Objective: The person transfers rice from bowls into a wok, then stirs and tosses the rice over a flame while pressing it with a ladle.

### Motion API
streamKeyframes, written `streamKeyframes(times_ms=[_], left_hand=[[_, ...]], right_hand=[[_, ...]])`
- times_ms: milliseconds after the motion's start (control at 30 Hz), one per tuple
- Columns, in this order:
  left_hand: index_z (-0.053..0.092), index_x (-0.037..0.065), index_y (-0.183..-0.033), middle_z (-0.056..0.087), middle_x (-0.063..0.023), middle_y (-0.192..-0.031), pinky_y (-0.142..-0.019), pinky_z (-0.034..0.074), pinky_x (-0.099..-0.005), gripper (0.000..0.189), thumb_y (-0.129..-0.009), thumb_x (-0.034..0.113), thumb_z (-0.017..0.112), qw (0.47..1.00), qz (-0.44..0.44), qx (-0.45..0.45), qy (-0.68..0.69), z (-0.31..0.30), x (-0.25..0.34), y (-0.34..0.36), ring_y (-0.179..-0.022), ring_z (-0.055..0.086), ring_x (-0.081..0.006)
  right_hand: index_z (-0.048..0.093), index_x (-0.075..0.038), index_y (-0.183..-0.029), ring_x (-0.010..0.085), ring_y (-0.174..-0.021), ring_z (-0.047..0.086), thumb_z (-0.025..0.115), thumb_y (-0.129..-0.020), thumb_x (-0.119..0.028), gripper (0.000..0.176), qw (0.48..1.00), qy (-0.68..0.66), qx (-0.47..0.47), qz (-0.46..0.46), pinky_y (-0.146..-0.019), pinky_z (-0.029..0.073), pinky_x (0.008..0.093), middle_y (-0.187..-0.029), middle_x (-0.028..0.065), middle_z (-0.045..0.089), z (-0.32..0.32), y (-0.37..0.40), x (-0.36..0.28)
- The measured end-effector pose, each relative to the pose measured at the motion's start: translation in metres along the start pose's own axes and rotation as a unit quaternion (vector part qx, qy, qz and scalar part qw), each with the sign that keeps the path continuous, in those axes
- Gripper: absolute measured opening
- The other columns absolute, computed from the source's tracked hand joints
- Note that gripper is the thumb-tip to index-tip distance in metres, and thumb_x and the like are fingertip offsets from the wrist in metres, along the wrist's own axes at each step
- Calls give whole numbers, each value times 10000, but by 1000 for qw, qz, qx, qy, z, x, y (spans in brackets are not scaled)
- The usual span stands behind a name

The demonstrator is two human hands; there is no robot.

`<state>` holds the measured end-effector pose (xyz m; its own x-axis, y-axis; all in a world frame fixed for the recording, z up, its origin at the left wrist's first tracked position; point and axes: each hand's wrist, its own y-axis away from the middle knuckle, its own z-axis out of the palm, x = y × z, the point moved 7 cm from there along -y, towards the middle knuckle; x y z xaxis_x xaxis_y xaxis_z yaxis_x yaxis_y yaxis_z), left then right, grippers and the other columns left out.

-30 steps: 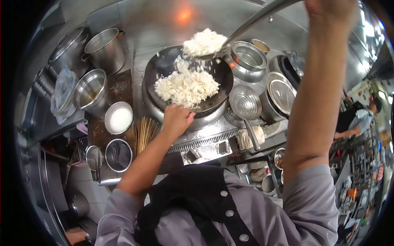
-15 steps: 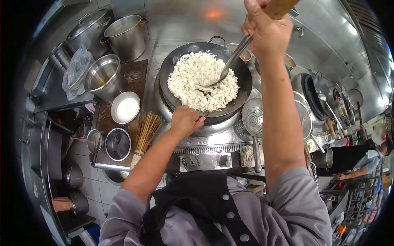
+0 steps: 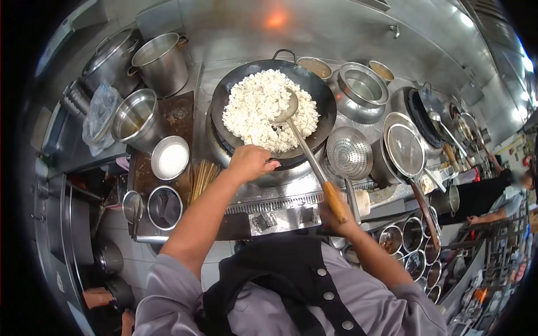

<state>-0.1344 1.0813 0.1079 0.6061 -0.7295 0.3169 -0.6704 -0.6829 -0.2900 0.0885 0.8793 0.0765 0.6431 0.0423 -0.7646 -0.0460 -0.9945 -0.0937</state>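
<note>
A large black wok [image 3: 325, 109] sits on the burner, holding white, clumpy, rice-like food [image 3: 255, 103]. My left hand [image 3: 249, 162] is closed on the wok's near edge, its fingers wrapped over the rim. The bowl of a metal ladle [image 3: 305, 148] rests on the food, and its shaft slants over the rim toward me. Low at the front of the stove is my right hand [image 3: 346, 228], smeared by motion. The ladle's wooden handle overlaps it in this view, and its fingers are mostly hidden.
Right of the wok lie a perforated skimmer [image 3: 348, 152] and a mesh strainer [image 3: 406, 150]. On the left stand a bowl of white contents [image 3: 170, 159], a bamboo brush [image 3: 203, 180] and a steel pot [image 3: 134, 117]. Another person [image 3: 487, 196] is at far right.
My right hand has dropped from above the wok to the stove front. The ladle has swung from pointing up and away to leaning toward me. My left hand stays on the wok edge.
</note>
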Motion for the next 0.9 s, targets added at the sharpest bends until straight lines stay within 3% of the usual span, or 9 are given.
streamKeyframes(times_ms=[33,100,167,267,333,400,633,800,900], left_hand=[[649,85,-660,647,-134,-690,-619,489,-508,460,-902,475,678,1000,26,-8,-4,-1,4,-2,-719,650,-373],[661,89,-685,667,-117,-717,-636,508,-494,449,-913,477,667,999,14,-20,-30,1,12,4,-730,663,-354],[672,94,-709,687,-100,-743,-653,526,-481,440,-923,478,656,998,0,-30,-58,-3,35,14,-741,676,-335],[630,104,-654,613,-96,-667,-591,491,-470,403,-896,415,712,997,-5,18,-71,-28,92,66,-664,626,-332],[568,111,-609,539,-90,-609,-537,447,-459,395,-864,340,767,995,23,32,-89,-22,121,106,-595,572,-326],[489,107,-582,484,-94,-582,-496,393,-453,426,-815,234,822,998,24,29,-53,-19,132,130,-539,516,-323],[384,82,-576,407,-117,-564,-466,308,-452,495,-736,40,850,998,-47,31,4,-5,138,144,-482,430,-319],[402,85,-570,399,-108,-557,-462,317,-435,475,-725,17,846,997,-72,9,-5,-5,144,132,-480,442,-308],[409,88,-568,397,-100,-554,-457,323,-425,465,-732,25,840,997,-77,-2,8,-2,145,129,-473,447,-296]], right_hand=[[501,-42,-1452,201,-1151,624,690,-959,-97,531,936,-268,-101,203,-1003,505,366,-1291,128,642,46,49,66],[594,-26,-1359,174,-1093,657,689,-952,-88,422,957,-127,-177,190,-968,512,335,-1214,128,696,52,109,56],[662,-28,-1281,175,-1021,692,702,-939,-100,351,939,-171,-159,253,-913,536,336,-1109,113,738,78,168,124],[660,-14,-1261,266,-849,738,795,-856,-268,498,888,-78,-69,449,-793,572,389,-921,155,758,54,186,170],[553,2,-1311,440,-975,698,814,-827,-331,643,951,91,11,294,-841,556,503,-963,240,719,81,180,293],[565,-1,-1296,501,-1113,618,774,-837,-302,587,927,92,58,359,-983,514,526,-1069,314,673,76,167,314],[658,-19,-1226,467,-1120,660,713,-846,-308,481,930,11,-93,357,-945,538,506,-1190,286,687,144,145,407],[633,-104,-1296,480,-1144,629,637,-858,-154,440,945,-8,6,326,-953,528,551,-1266,263,652,138,142,401],[632,-65,-1305,474,-1201,597,618,-870,-135,441,977,-3,91,192,-1016,496,520,-1264,247,662,122,137,383]])
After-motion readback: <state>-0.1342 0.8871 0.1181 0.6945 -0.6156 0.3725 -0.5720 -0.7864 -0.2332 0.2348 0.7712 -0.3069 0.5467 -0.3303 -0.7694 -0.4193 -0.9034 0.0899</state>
